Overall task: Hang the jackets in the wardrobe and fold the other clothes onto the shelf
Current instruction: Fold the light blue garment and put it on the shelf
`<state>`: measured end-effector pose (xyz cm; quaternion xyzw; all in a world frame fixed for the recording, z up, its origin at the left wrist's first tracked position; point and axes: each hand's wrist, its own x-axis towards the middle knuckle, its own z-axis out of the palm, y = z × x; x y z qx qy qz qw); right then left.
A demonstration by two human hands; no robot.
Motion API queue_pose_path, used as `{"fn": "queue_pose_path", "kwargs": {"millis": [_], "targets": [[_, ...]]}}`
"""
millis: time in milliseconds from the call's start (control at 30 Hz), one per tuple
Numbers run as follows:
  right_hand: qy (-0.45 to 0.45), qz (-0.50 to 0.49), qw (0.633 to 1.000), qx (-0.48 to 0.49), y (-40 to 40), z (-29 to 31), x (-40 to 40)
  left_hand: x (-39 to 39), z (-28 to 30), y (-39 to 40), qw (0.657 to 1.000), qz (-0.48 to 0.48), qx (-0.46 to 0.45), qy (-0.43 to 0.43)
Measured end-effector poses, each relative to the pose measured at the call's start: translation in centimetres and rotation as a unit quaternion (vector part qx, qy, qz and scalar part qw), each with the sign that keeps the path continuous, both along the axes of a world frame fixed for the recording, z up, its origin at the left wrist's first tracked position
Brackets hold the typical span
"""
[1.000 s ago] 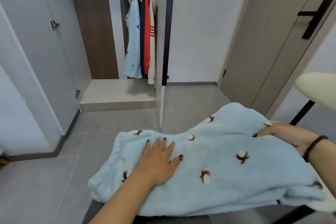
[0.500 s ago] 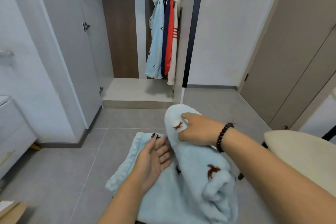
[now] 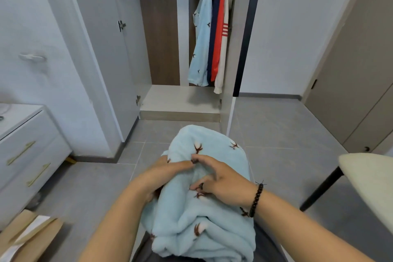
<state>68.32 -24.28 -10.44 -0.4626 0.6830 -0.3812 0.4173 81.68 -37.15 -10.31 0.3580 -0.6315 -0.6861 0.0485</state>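
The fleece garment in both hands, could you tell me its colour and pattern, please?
Fleece garment: light blue with small brown-and-white motifs, head view.

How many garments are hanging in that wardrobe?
4, side by side at the right end: light blue patterned jacket, navy one, red one, white one. Others may hide between them.

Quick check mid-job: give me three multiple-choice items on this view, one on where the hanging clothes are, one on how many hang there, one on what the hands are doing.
1. The hanging garments are at the wardrobe's: A left side, B right side, C floor.
2. Garments hanging: A two, B four, C six.
3. The hands are: A both on the blue fleece garment, B both free, C one on a hanger.

B: they hang by the right wall.
B: light blue, navy, red, white.
A: the left hand and the right hand both hold it.
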Motion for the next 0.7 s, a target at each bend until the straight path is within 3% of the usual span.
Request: {"fn": "queue_pose_path", "kwargs": {"millis": [100,167,233,300,400,467,567,633,700], "targets": [[-0.064,-0.033,0.997,-0.014,0.1,-0.8,-1.3,0.9,0.7,-0.3,0.992,-0.058,-0.107,-0.038],[-0.061,-0.076,0.995,-0.036,0.0,-0.8,-2.0,1.5,0.3,-0.6,0.991,-0.04,-0.116,-0.047],[0.004,-0.112,0.99,-0.085,0.0,-0.7,-2.2,1.9,-0.1,-1.2,0.997,-0.025,-0.069,-0.011],[0.121,-0.088,0.98,-0.13,0.2,-1.1,-1.9,2.3,-0.3,-2.3,0.999,-0.001,-0.026,0.033],[0.27,-0.011,0.959,-0.088,0.6,-2.5,-0.6,3.1,-0.9,-4.2,0.999,0.027,-0.029,0.002],[0.333,0.021,0.941,-0.054,0.8,-3.6,0.1,3.2,-0.9,-5.0,0.99,0.01,-0.098,-0.098],[0.407,0.039,0.912,-0.033,0.7,-4.5,1.0,1.8,0.5,-5.5,0.947,-0.022,-0.232,-0.223],[0.435,0.042,0.899,-0.038,0.6,-4.9,1.4,-0.2,1.5,-5.8,0.912,-0.024,-0.353,-0.206],[0.45,0.047,0.891,-0.05,0.4,-5.2,2.0,-2.7,2.2,-5.5,0.898,-0.047,-0.415,-0.141]]}}
